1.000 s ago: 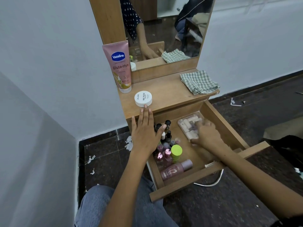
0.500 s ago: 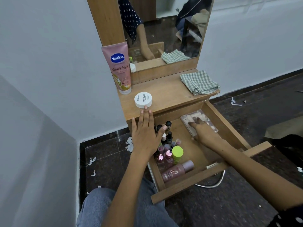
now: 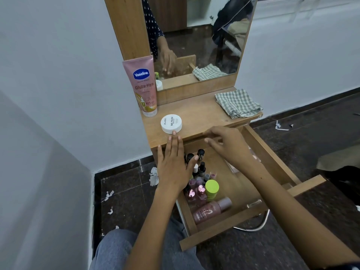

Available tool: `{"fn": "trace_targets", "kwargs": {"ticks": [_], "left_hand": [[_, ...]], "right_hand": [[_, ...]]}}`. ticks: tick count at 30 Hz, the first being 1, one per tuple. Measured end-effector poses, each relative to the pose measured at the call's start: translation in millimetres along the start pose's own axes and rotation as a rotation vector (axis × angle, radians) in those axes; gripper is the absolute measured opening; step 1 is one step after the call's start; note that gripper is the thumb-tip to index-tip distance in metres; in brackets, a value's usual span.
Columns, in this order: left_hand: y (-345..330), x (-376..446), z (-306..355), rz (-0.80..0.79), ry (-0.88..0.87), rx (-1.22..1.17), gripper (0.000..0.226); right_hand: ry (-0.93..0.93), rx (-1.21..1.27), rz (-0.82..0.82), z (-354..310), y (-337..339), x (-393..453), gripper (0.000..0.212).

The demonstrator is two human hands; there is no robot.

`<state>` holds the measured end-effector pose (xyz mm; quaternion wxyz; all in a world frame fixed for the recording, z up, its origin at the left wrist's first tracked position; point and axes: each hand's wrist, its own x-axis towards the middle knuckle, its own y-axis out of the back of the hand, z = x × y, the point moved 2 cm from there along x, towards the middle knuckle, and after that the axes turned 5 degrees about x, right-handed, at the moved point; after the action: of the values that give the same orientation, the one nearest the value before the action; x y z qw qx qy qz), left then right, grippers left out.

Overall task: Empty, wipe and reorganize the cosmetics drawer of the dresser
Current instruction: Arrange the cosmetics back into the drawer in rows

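Observation:
The wooden drawer (image 3: pixel 272 164) is pulled out below the dresser top (image 3: pixel 196 115). Along its left side stand several small nail polish bottles (image 3: pixel 200 168), a green-capped bottle (image 3: pixel 212 189) and a pink bottle (image 3: pixel 211 210) lying flat. My left hand (image 3: pixel 173 164) rests flat and open on the drawer's left edge, fingertips near a white round jar (image 3: pixel 171 123). My right hand (image 3: pixel 228 145) hovers open over the drawer's back, holding nothing. A clear plastic case (image 3: pixel 255 155) is mostly hidden under that hand.
A pink Vaseline tube (image 3: pixel 145 86) stands at the back left of the dresser top. A folded checked cloth (image 3: pixel 237 103) lies at the right. The mirror (image 3: pixel 196 36) rises behind. White scraps litter the dark floor (image 3: pixel 124 191) on the left.
My right hand has let go of the clear case at the drawer's right and has risen leftward toward the drawer's back. My left hand has stayed in place.

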<state>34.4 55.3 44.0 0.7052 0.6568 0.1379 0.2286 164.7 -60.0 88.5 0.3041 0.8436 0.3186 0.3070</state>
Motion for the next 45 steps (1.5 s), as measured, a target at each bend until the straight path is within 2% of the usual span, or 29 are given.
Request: {"fn": "trace_targets", "kwargs": {"ticks": [4, 8, 10, 12, 17, 21, 29, 35, 41, 45], "left_hand": [[-1, 0, 1, 0.007, 0.009, -0.001, 0.090], [-2, 0, 2, 0.012, 0.022, -0.005, 0.089], [-2, 0, 2, 0.016, 0.025, -0.024, 0.090], [-2, 0, 2, 0.015, 0.023, -0.033, 0.091], [-3, 0, 1, 0.050, 0.012, -0.048, 0.089], [-3, 1, 2, 0.056, 0.012, -0.043, 0.088], [-2, 1, 3, 0.010, 0.024, -0.007, 0.089], [-2, 0, 3, 0.001, 0.016, 0.016, 0.090], [-2, 0, 3, -0.005, 0.017, 0.023, 0.086], [1, 1, 2, -0.033, 0.027, 0.013, 0.076]], "right_hand": [[0.089, -0.007, 0.004, -10, -21, 31, 0.027], [0.171, -0.097, -0.247, -18, -44, 55, 0.056], [0.179, -0.173, -0.382, -21, -51, 62, 0.060], [0.168, -0.219, -0.429, -23, -52, 64, 0.057], [0.075, -0.207, -0.208, -13, -32, 54, 0.032], [-0.011, -0.185, -0.093, -9, -20, 50, 0.035], [-0.013, -0.212, -0.101, -6, 9, 31, 0.042], [-0.212, -0.172, -0.144, 25, 46, -13, 0.039], [-0.496, -0.414, -0.391, 62, 49, -64, 0.039], [-0.621, -0.525, -0.429, 69, 31, -78, 0.035]]}}
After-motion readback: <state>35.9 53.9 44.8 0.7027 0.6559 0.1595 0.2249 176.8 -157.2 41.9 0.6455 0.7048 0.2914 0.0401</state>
